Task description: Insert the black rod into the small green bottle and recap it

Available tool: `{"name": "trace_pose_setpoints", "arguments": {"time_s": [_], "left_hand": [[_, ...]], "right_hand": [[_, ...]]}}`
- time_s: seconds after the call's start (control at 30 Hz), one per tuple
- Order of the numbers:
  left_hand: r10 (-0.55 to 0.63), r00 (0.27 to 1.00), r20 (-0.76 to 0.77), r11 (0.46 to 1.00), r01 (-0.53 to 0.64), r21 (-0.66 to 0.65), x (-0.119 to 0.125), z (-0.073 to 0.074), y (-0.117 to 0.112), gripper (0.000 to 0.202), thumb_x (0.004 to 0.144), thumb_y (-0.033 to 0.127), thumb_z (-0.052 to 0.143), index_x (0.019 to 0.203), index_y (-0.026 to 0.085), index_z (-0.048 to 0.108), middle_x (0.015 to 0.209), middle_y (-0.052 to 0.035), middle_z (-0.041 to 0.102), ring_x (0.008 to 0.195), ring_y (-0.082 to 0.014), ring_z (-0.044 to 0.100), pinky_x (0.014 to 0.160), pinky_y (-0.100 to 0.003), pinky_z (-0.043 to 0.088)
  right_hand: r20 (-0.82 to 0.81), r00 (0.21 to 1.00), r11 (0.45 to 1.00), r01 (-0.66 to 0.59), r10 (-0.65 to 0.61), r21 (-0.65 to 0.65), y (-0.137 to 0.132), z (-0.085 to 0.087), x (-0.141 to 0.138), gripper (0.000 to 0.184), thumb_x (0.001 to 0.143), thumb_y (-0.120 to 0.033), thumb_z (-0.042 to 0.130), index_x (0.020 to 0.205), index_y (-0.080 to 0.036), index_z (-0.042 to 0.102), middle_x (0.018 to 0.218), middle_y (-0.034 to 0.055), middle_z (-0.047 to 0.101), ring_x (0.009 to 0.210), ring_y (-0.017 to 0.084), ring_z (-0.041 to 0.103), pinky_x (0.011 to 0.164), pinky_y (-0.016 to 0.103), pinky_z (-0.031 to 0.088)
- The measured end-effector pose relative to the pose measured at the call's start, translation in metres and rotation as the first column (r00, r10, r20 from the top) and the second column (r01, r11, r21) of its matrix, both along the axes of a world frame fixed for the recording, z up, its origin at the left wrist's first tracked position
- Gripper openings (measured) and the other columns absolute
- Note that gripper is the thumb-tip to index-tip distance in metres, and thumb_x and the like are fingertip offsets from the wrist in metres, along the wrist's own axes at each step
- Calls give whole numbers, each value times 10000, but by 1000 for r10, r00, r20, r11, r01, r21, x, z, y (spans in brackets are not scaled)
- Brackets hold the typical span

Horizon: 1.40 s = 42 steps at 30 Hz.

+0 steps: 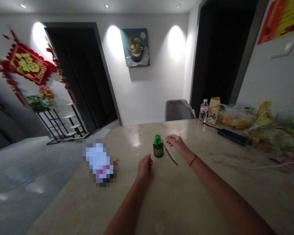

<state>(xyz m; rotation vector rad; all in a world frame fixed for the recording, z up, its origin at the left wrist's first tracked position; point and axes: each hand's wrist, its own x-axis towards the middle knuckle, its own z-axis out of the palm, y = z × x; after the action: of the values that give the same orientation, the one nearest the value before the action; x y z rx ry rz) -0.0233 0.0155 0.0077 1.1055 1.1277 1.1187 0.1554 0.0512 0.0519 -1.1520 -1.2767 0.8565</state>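
Note:
A small dark-green glass bottle (158,149) with a bright green ribbed cap stands upright on the pale stone-topped table (181,202). Just left of it and nearer to me, my left hand (145,165) rests on the table with its fingers curled in; nothing shows in them. On the bottle's other side is my right hand (175,141), its fingers loosely closed and no object visible between them. Between the bottle and my right hand lie a thin dark curved strip (172,158) and a slender pale piece (170,152). Neither hand touches the bottle.
A pixelated phone-like object (99,163) is at the table's left side. To the right lie a long black case (232,137), a white cable (254,167) and bagged food (237,120). A water bottle (204,110) and paper bag (214,111) stand behind; a grey chair (177,111) is beyond.

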Motion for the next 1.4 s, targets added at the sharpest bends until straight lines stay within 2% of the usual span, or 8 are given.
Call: {"name": "trace_pose_setpoints", "arguments": {"time_s": [0.17,0.47,0.57,0.7,0.87,0.97,1.13,1.4], "left_hand": [[145,989,-30,976,-138,168,-5,-8,3,373,594,521,553,545,169,442,494,64,432,436,-53,375,440,-183,289],[219,973,-72,941,-190,281,-9,-18,9,321,641,465,550,570,160,482,566,31,494,557,-91,479,569,-223,403],[245,966,-80,926,-209,315,-5,-18,8,322,614,435,614,742,156,518,730,-9,564,699,-123,547,681,-263,438],[316,941,-124,879,-241,410,0,-20,6,696,590,414,679,1163,180,362,1114,-115,512,1012,-196,526,876,-372,408],[304,927,-219,845,-156,512,3,-26,5,892,561,381,721,1285,221,226,1223,-129,439,1114,-231,472,917,-408,397],[401,869,-289,787,-165,595,3,-27,2,884,550,395,724,1278,226,252,1248,-126,408,1070,-227,502,862,-384,446],[590,698,-405,697,-189,691,4,-19,-9,796,581,452,684,1244,213,314,1211,-115,441,1008,-222,538,806,-364,475],[557,633,-537,789,-201,580,6,-7,-18,631,609,431,663,1168,266,418,1037,-60,605,965,-246,576,774,-342,444]], "right_hand": [[194,968,986,145,-159,88,16,-2,-38,441,637,-333,629,1014,-136,510,1027,105,595,921,165,564,800,282,434],[420,864,961,258,-277,103,12,-12,-51,366,705,-285,591,1043,-175,504,1011,89,618,911,184,582,786,292,441],[478,836,962,261,-269,86,7,-6,-51,362,691,-289,612,1019,-178,506,977,87,627,886,190,588,763,298,441],[520,826,975,214,-217,66,1,4,-54,388,654,-327,647,987,-184,508,938,77,633,834,181,597,726,292,444],[510,852,993,106,-121,59,-9,20,-54,399,610,-355,672,930,-170,518,892,62,636,780,155,598,683,263,444],[547,833,996,59,-85,64,-18,30,-55,386,603,-350,675,916,-175,532,857,49,636,751,150,593,664,253,435],[650,756,996,29,-78,85,-34,41,-60,307,623,-364,654,864,-188,578,792,34,635,722,155,577,653,255,411],[662,749,998,-54,31,14,-35,43,-55,288,627,-384,671,809,-175,595,755,35,634,670,141,559,593,230,378]]}}
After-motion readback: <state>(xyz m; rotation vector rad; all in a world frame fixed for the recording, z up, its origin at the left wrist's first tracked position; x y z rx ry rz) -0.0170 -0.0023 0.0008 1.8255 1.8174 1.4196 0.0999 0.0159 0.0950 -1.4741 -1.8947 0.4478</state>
